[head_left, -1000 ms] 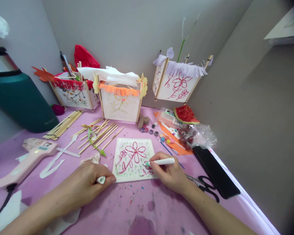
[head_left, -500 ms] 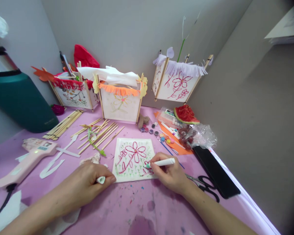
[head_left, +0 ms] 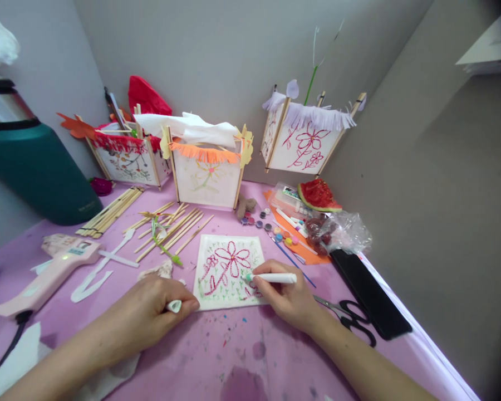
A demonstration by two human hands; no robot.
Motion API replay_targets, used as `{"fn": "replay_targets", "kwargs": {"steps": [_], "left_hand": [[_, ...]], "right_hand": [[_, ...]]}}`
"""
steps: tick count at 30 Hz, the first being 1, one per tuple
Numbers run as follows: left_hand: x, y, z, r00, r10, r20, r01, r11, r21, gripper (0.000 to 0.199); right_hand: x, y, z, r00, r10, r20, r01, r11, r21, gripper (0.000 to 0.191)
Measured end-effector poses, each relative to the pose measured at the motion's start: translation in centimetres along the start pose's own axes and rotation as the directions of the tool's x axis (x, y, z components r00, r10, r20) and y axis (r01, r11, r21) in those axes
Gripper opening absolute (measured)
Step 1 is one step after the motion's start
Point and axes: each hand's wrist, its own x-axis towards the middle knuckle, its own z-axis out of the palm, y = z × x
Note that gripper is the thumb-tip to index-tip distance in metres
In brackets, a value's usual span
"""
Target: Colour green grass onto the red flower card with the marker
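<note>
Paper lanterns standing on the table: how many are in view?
3: red-fringed lantern back left, orange-fringed lantern centre, white-fringed lantern back right. None seems hidden.

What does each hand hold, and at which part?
The right hand holds a white marker around its barrel. The left hand pinches the marker cap.

Plain grey walls (head_left: 217, 50) meeting in a corner behind a paint-stained purple tabletop (head_left: 242, 345).
</note>
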Motion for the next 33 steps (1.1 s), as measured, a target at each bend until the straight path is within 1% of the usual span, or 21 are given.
{"fn": "replay_targets", "kwargs": {"steps": [4,8,13,22,27,30,33], "left_hand": [[-0.06,0.06,-0.08,1.0,0.002,0.002,-0.002,1.0,-0.003,0.034],[-0.07,0.07,-0.07,1.0,-0.005,0.0,0.005,1.0,-0.005,0.034],[0.02,0.13,-0.13,1.0,0.004,-0.01,-0.004,1.0,0.001,0.032],[0.04,0.03,-0.08,1.0,0.015,-0.009,-0.015,0.999,0.044,0.036],[0.01,0.07,-0.07,1.0,0.013,-0.011,-0.012,0.999,0.043,0.036],[0.02,0.03,-0.02,1.0,0.023,-0.004,-0.022,0.997,0.07,0.037],[0.07,0.05,-0.02,1.0,0.024,0.004,-0.025,0.997,0.076,0.037]], "right_hand": [[-0.02,0.05,0.0,1.0,-0.013,0.023,0.014,1.0,-0.013,0.011],[-0.01,0.01,-0.04,1.0,-0.03,-0.002,0.03,0.998,-0.047,0.012],[-0.05,-0.23,0.05,0.999,-0.042,-0.019,0.041,0.999,-0.034,0.011],[0.02,-0.54,0.26,0.997,-0.069,0.04,0.07,0.997,-0.028,0.012],[0.07,-0.5,0.18,0.996,-0.091,-0.002,0.09,0.994,-0.068,0.011],[0.14,-0.57,0.23,0.997,-0.076,-0.005,0.075,0.996,-0.046,0.011],[0.23,-0.73,0.4,0.997,-0.078,0.022,0.078,0.997,-0.017,0.011]]}}
